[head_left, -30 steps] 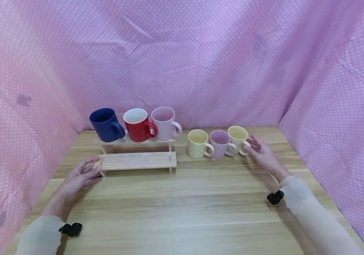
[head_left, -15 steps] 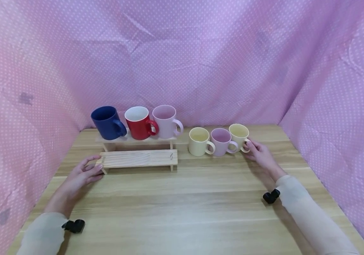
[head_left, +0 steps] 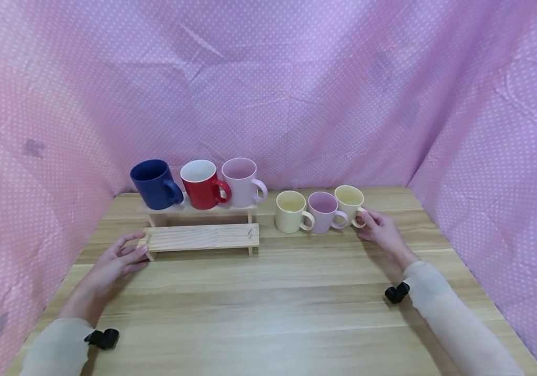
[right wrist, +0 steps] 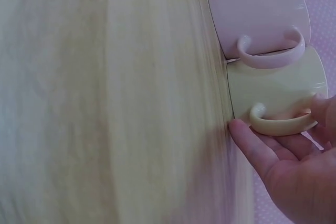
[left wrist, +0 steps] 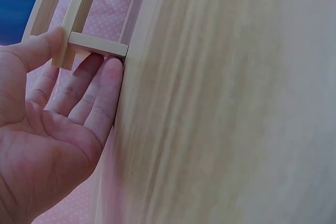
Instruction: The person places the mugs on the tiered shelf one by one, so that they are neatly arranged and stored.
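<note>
In the head view, my left hand (head_left: 113, 261) is at left of centre, holding the left end of the lower wooden shelf (head_left: 202, 236), whose long axis runs across the frame. My right hand (head_left: 383, 234), right of centre, pinches the handle of the rightmost yellow mug (head_left: 345, 211). That mug stands upright on the worktop (head_left: 268, 313), to the upper left of my right hand, its handle slanting lower right towards me; my left hand is well apart from it. A lilac mug (head_left: 321, 220) sits just left of it.

In the left wrist view, at upper left, my thumb lies on the plank's end and my fingers reach around a shelf leg (left wrist: 100, 44); I can't tell how firmly they press.

In the right wrist view, at lower right, my thumb and fingers close narrowly about the mug handle (right wrist: 283, 126).
</note>
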`<state>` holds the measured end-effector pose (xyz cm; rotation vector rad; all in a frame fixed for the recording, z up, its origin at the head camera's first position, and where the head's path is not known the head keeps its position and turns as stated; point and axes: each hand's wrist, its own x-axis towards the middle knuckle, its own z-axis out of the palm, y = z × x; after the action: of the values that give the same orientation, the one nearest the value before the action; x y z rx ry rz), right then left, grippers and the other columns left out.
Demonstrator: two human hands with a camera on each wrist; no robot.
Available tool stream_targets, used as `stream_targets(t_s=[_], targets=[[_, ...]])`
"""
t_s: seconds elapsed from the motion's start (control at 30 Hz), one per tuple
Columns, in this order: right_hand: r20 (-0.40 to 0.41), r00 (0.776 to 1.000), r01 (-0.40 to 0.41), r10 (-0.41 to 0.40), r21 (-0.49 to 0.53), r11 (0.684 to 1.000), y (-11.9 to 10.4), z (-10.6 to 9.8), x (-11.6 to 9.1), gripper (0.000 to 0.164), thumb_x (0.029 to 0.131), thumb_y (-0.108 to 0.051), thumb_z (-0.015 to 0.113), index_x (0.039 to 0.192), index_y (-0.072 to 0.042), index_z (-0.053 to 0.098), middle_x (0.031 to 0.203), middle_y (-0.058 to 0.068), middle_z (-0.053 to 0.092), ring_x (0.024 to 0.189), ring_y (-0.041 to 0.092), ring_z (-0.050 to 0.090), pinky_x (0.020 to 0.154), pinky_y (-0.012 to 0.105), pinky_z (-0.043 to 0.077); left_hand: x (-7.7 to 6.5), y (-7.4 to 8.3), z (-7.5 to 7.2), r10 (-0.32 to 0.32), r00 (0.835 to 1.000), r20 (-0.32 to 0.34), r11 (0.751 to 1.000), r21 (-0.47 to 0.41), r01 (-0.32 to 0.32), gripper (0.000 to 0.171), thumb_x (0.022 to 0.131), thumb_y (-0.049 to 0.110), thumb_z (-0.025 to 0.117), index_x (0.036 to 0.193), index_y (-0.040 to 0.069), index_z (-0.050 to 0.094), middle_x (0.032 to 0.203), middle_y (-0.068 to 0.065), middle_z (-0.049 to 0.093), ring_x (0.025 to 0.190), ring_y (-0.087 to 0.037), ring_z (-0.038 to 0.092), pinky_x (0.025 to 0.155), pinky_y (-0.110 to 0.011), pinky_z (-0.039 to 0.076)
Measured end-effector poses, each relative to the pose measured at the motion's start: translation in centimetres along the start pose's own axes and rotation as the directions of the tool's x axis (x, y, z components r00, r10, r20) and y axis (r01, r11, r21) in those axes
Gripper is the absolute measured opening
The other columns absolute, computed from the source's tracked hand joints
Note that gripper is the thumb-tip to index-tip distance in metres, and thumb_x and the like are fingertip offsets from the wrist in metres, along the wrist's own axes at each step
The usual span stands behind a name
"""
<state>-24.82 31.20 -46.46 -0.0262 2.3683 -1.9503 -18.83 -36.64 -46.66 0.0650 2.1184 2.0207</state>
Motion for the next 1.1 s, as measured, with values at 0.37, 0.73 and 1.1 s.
stream_targets(t_s=[0.37, 0.73, 1.1], targets=[[0.019, 1.0, 0.003, -0.002, -0.003, 1.0, -0.44, -0.02, -0.4, 0.061, 0.11, -0.035, 0.043, 0.147, 0.012, 0.037, 0.141, 0.039, 0.042, 0.113, 0.017, 0.064, 0.099, 0.043, 0.054, 0.02, -0.02, 0.09, 0.04, 0.999, 0.029, 0.999, -0.028, -0.039, 0.042, 0.104, 0.01, 0.06, 0.142, 0.016, 0.043, 0.115, -0.006, 0.065, 0.105, -0.017, 0.069, 0.093, -0.031, 0.059], [0.041, 0.999, -0.014, 0.015, -0.005, 1.0, -0.38, 0.13, 0.17, 0.06, 0.11, -0.034, 0.043, 0.145, 0.016, 0.038, 0.139, 0.038, 0.044, 0.105, 0.016, 0.067, 0.098, 0.034, 0.055, -0.06, -0.04, -0.09, 0.025, 1.0, 0.018, 0.999, -0.022, -0.025, 0.045, 0.104, 0.011, 0.06, 0.144, 0.015, 0.041, 0.116, -0.005, 0.065, 0.106, -0.016, 0.068, 0.093, -0.03, 0.059], [0.033, 0.999, -0.018, 0.016, 0.067, 0.998, -0.37, -0.01, -0.03, 0.062, 0.108, -0.032, 0.049, 0.144, 0.017, 0.036, 0.135, 0.027, 0.052, 0.105, 0.017, 0.066, 0.1, 0.034, 0.054, 0.08, -0.13, -0.09, 0.023, 1.0, 0.013, 0.999, -0.039, -0.022, 0.044, 0.103, 0.01, 0.06, 0.143, 0.015, 0.042, 0.114, -0.005, 0.065, 0.104, -0.016, 0.069, 0.092, -0.03, 0.059]])
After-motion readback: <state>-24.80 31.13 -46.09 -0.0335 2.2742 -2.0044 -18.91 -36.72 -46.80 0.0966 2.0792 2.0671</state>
